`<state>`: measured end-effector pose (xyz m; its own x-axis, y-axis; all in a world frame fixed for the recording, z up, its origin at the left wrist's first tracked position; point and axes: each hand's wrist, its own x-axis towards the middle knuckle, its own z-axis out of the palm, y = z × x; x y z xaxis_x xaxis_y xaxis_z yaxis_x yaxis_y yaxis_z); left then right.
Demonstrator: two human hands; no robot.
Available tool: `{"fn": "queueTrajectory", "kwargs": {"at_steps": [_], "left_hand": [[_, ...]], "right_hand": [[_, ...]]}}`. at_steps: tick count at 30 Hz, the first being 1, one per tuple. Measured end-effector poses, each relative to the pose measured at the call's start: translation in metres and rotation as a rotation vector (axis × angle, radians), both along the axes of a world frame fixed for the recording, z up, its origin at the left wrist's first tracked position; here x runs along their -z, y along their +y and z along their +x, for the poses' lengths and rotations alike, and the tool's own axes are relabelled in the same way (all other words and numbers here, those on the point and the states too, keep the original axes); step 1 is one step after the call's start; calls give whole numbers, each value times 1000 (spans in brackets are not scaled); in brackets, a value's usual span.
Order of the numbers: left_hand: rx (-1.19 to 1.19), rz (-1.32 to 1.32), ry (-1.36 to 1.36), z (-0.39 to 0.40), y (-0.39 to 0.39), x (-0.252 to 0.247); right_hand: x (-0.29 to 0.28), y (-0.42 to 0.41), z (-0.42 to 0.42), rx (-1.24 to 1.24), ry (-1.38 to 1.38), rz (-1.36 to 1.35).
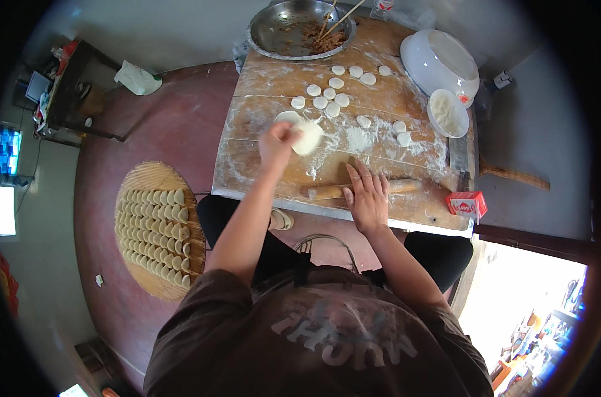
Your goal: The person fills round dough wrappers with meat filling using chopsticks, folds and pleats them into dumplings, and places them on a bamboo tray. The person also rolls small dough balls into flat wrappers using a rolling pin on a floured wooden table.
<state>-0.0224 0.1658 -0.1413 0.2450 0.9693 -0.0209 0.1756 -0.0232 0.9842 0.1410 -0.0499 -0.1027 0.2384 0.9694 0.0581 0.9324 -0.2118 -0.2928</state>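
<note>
Pinched in my left hand (277,144) is a thin round dough wrapper (308,138), slightly blurred, over the floured wooden table. Another rolled wrapper (288,117) lies just behind it, partly covered. My right hand (367,196) rests palm down on a wooden rolling pin (402,186) near the table's front edge, fingers spread over it. Several small flattened dough discs (332,109) are scattered beyond my hands. A steel basin (290,37) with some brown filling (328,40) and a pair of chopsticks (342,19) stands at the far edge.
A white bowl of flour (448,114), an upturned white basin (442,59), a cleaver (459,155) and a red box (467,204) are along the table's right side. Left of the table, a round woven tray (154,171) holds rows of folded dumplings (156,228).
</note>
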Motion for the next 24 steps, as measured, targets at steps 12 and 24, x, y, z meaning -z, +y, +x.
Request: {"fn": "queueTrajectory", "kwargs": {"at_steps": [12,24], "left_hand": [[49,454,531,66,87,-6],[586,488,595,119,-60,-10]], "right_hand": [[5,-8,17,51,51,51],[-1,77,81,349,-165,42]]}}
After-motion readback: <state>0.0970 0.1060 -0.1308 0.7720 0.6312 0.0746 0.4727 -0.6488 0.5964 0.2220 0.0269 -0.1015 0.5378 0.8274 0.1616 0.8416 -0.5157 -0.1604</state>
